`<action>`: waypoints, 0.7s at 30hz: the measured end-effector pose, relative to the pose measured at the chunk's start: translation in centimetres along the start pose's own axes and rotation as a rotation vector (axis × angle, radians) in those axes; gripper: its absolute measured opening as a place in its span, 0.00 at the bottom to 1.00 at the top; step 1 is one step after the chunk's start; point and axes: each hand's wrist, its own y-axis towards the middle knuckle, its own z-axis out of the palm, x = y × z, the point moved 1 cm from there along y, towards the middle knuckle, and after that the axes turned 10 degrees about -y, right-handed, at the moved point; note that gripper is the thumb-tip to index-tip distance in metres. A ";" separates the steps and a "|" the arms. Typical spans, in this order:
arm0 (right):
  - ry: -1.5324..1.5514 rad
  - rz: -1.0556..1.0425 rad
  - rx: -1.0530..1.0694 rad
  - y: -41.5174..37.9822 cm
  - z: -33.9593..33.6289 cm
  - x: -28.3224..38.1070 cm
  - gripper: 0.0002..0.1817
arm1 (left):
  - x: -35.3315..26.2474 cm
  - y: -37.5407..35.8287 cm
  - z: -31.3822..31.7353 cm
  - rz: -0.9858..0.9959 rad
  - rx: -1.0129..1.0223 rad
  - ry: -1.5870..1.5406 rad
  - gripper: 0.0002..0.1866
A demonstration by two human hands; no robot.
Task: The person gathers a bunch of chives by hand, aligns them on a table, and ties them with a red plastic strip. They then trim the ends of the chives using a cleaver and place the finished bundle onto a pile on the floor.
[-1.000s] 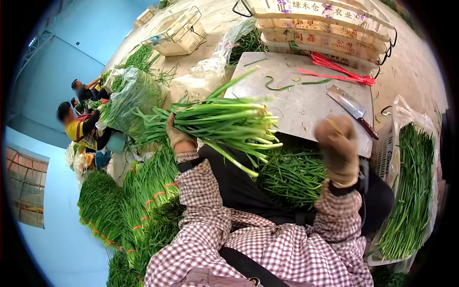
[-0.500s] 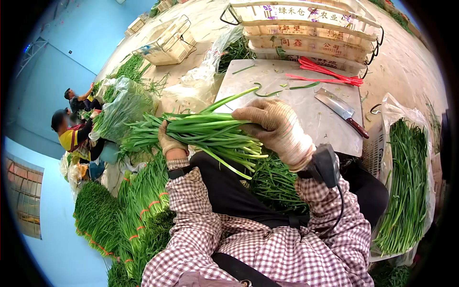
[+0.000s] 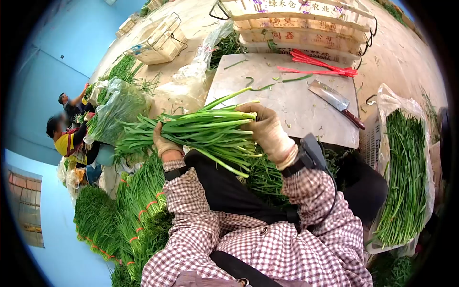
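Note:
A loose bunch of long green stalks (image 3: 205,129) lies sideways above my lap, its pale cut ends to the right. My left hand (image 3: 166,142), in a glove, is wrapped round the leafy part. Gloved too, my right hand (image 3: 268,131) has its fingers closed on stalks at the pale-end side; its fingertips are partly hidden. Beyond the bunch stands a grey board (image 3: 287,107) bearing a knife (image 3: 337,103) with a dark red handle, red ties (image 3: 320,64) and several cut leaf scraps.
Stacked white crates (image 3: 301,28) stand behind the board. At the right, a plastic-lined crate holds green stalks (image 3: 404,182). Banded bundles (image 3: 143,201) lie at the lower left. Two people (image 3: 71,136) sit at the far left near a clear plastic bag (image 3: 117,107).
My right hand has moved slightly left, and its fingers now close round stalks at the upper cut ends. The view has shifted a little.

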 end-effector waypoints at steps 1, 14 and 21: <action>0.099 0.050 0.023 -0.1 -0.1 -0.3 0.12 | -0.3 -0.8 1.0 0.011 -0.036 0.030 0.18; -1.020 0.017 0.241 -4.5 -4.8 -2.1 0.26 | -7.4 4.5 -3.3 0.134 -0.164 0.045 0.31; -0.903 0.027 0.112 2.3 6.9 -2.8 0.33 | -4.8 -2.2 4.3 0.155 -0.280 0.139 0.30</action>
